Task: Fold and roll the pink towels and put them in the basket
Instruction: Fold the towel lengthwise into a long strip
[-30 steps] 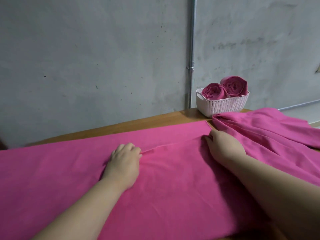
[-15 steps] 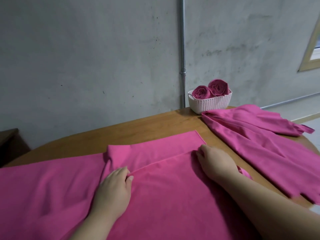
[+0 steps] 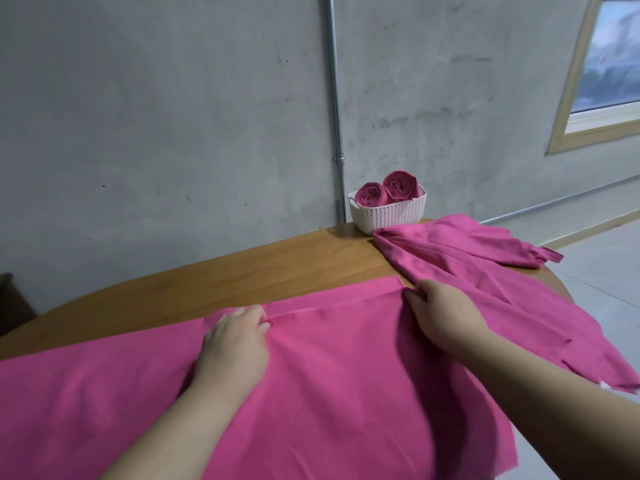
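Both hands pinch the folded edge of a spread pink towel.
The left hand (image 3: 235, 344) and right hand (image 3: 443, 317), set apart, curl their fingers on the fold of the pink towel (image 3: 329, 393), which lies flat on the wooden worktop (image 3: 242, 271). A second pink towel (image 3: 485, 271) lies crumpled just right of it. Behind that, the white basket (image 3: 391, 214) holds two rolled towels (image 3: 401, 185).

One wide-angle view, worn on the head, looks forward and down from close above the spread pink cloth towel (image 3: 346, 375) on the brown wooden counter (image 3: 277, 268), facing the grey plaster wall (image 3: 173, 133) beyond.
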`<state>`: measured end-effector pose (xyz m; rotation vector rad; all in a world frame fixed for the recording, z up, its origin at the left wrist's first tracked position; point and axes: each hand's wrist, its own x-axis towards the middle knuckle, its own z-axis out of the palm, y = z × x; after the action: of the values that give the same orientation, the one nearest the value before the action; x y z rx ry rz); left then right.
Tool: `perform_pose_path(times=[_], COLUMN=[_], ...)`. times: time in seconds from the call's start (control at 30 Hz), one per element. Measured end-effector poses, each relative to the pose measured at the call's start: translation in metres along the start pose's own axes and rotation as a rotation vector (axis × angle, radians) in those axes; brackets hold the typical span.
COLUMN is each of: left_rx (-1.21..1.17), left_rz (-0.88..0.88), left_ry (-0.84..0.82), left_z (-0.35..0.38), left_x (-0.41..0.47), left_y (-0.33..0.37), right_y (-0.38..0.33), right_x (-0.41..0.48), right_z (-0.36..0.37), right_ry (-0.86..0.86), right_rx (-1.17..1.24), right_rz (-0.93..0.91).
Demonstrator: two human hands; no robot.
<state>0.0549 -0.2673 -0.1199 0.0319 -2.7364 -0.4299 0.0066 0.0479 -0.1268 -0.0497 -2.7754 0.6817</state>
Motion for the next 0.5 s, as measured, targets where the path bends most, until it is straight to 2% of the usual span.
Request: perform_pose_path(times=[0.1,0.27,0.5], left_rx=[0.083,0.162,0.062], left_rz=[-0.072,-0.145,-0.129], left_ry=[-0.028,-0.181,-0.112], left_z=[0.008,0.041,0.067], left_x=[0.034,0.064,0.06], left_y=[0.009,-0.001,-0.022], right_y=[-0.001,0.004,0.006], right_x=[0.03,0.058,0.069], right_z=[0.008,0.041,0.053], right_ry=[-0.005,-0.03,-0.063], right_rx=[-0.025,-0.142,-0.22], right_rz=[0.012,-0.021,-0.03])
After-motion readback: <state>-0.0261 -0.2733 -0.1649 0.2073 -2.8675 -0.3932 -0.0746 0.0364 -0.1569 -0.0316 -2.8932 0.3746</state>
